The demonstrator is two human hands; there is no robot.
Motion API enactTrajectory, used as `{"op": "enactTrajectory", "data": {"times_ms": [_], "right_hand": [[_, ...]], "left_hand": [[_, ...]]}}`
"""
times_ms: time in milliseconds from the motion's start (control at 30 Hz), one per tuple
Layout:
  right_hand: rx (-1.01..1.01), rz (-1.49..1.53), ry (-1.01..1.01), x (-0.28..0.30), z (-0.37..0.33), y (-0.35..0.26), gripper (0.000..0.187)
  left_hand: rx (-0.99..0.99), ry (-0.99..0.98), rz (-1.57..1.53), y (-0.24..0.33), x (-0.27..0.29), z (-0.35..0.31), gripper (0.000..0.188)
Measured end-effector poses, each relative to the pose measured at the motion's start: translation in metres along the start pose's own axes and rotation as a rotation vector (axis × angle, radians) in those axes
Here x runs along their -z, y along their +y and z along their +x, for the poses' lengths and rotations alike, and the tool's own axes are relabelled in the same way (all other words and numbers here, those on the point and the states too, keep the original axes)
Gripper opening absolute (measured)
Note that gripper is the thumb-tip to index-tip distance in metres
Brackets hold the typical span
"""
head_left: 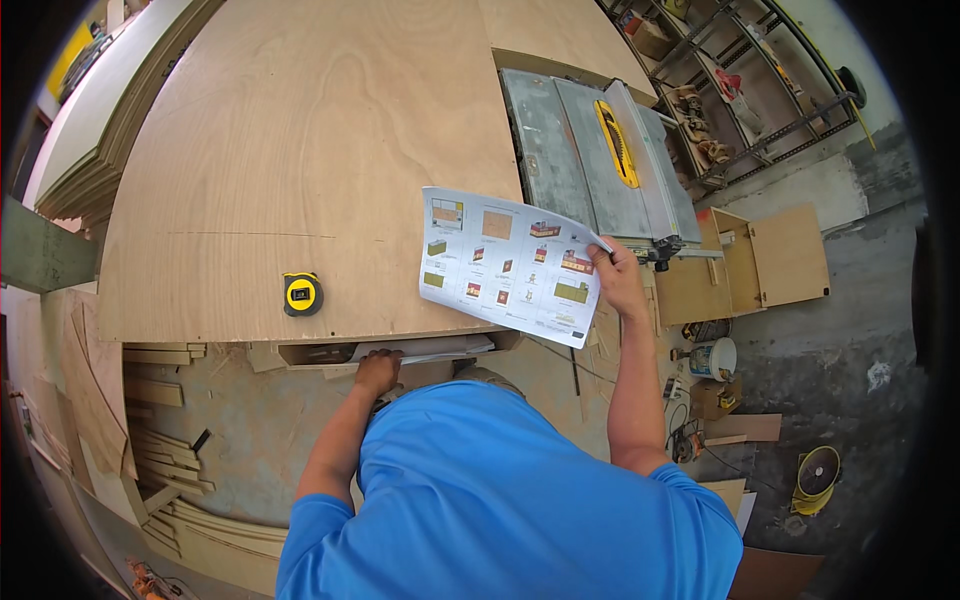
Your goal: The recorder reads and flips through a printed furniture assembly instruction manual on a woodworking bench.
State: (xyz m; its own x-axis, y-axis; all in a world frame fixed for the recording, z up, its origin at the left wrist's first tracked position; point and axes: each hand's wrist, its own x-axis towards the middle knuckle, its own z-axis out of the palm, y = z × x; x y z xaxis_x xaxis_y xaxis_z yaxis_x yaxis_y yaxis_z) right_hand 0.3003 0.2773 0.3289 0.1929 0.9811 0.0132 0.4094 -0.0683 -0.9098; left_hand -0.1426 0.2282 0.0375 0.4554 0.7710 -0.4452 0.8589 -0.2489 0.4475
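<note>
A printed sheet of paper (500,262) with rows of small coloured pictures is held up over the front right of the plywood-topped workbench (300,150). My right hand (618,278) grips it by its right edge, and the sheet bends a little. Below the bench's front edge, a shallow drawer (318,354) is pulled partly out toward my body. My left hand (378,371) is closed over its front edge; the fingertips are partly hidden. White papers (440,346) lie in the drawer beside that hand. A yellow and black tape measure (301,294) rests near the bench's front edge.
A table saw (570,150) with a yellow blade insert adjoins the bench on the right. Stacked boards (110,130) stand at left, with timber strips (165,465) below. Metal shelving (720,90), an open cabinet (745,262), a white bucket (713,359) and a yellow fan (818,475) are at right.
</note>
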Motion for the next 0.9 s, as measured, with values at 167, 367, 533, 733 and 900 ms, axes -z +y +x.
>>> {"op": "enactTrajectory", "data": {"times_ms": [167, 367, 533, 733, 900], "right_hand": [[0.018, -0.023, 0.004, 0.001, -0.001, -0.004, 0.020], [0.018, -0.003, -0.004, 0.001, 0.000, -0.003, 0.020], [0.008, -0.037, -0.019, 0.004, 0.001, 0.001, 0.022], [-0.014, 0.050, -0.013, 0.001, 0.001, 0.011, 0.025], [-0.025, 0.058, -0.033, -0.001, 0.001, 0.005, 0.027]], "left_hand": [[0.014, -0.012, -0.012, 0.000, -0.001, -0.001, 0.037], [0.018, -0.014, -0.010, 0.004, 0.002, -0.004, 0.037], [-0.008, 0.054, 0.007, 0.004, 0.001, -0.003, 0.033], [-0.009, 0.074, -0.003, 0.005, -0.002, -0.004, 0.034], [-0.007, 0.055, -0.006, 0.009, 0.005, -0.003, 0.033]]}}
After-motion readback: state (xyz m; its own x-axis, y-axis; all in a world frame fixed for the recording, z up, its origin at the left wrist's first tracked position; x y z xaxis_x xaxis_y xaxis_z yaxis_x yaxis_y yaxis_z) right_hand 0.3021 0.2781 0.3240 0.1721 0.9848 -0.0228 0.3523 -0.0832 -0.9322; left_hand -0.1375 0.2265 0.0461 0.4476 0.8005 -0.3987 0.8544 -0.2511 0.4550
